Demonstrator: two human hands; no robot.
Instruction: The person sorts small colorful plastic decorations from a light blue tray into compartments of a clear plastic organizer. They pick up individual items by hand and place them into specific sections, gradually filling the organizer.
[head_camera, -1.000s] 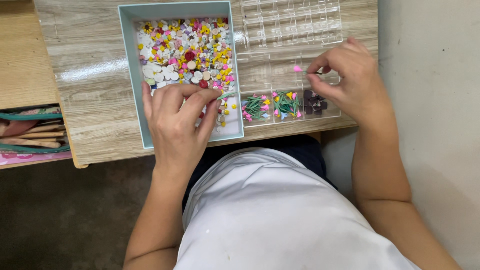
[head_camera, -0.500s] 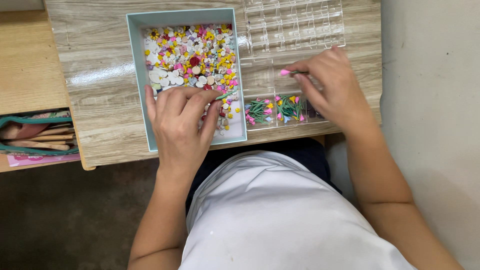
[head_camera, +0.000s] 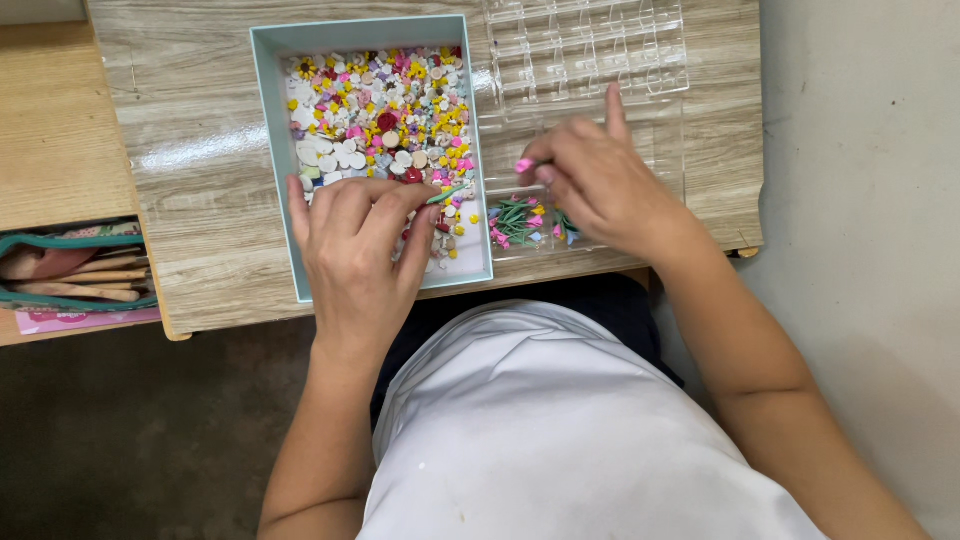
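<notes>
A pale blue tray (head_camera: 274, 150) on the wooden table holds several small flower-shaped beads (head_camera: 385, 105) in pink, yellow, white and red. My left hand (head_camera: 355, 245) rests inside the tray's near end, thumb and fingers pinching a small green stem piece (head_camera: 445, 195). My right hand (head_camera: 600, 185) hovers over the clear plastic organizer box (head_camera: 585, 50) to the right of the tray, pinching a small pink piece (head_camera: 524, 165). Under this hand, the organizer's near compartments hold green stems and pink and yellow pieces (head_camera: 518, 218).
The wood-grain table (head_camera: 190, 160) ends at its front edge just before my lap. To the left, on a lower surface, an open teal pouch (head_camera: 70, 270) holds wooden-handled tools. A pale wall or floor lies to the right.
My right hand has moved left from the organizer's right side toward its left compartments, carrying a pink piece. My left hand has stayed in the tray's near end.
</notes>
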